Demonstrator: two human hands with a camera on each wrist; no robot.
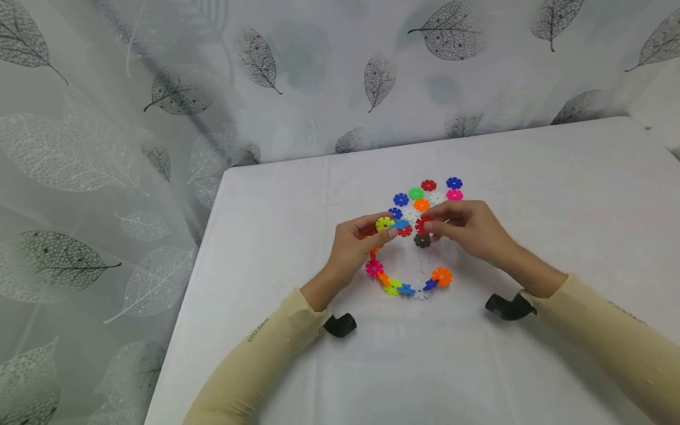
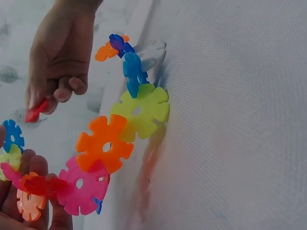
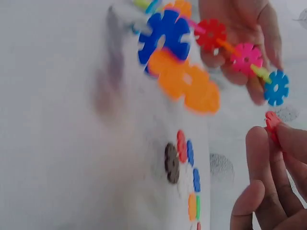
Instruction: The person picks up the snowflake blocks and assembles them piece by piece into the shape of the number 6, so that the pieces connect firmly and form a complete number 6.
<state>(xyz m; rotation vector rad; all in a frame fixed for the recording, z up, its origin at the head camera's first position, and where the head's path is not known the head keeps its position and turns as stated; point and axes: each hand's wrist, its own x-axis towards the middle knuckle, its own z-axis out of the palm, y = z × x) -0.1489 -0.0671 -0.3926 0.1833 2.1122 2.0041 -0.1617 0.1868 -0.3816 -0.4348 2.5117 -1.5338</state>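
A chain of slotted, flower-shaped plastic discs curves below my hands, with a pink disc [image 1: 374,268] on its left side and an orange disc [image 1: 442,276] at its far end. My left hand [image 1: 347,245] holds the chain near its upper end, where a yellow disc [image 1: 385,224] joins a blue disc [image 3: 277,88]. Between thumb and fingertips, my right hand [image 1: 473,227] pinches a loose red disc [image 3: 272,122]. In the right wrist view, this red disc is just apart from the blue end disc.
Several loose discs lie on the white-covered table [image 1: 276,236] beyond my hands, among them a brown disc [image 1: 422,240], a green disc [image 1: 416,193] and a blue disc [image 1: 454,183]. A leaf-patterned curtain [image 1: 308,71] hangs along the table's back and left edges.
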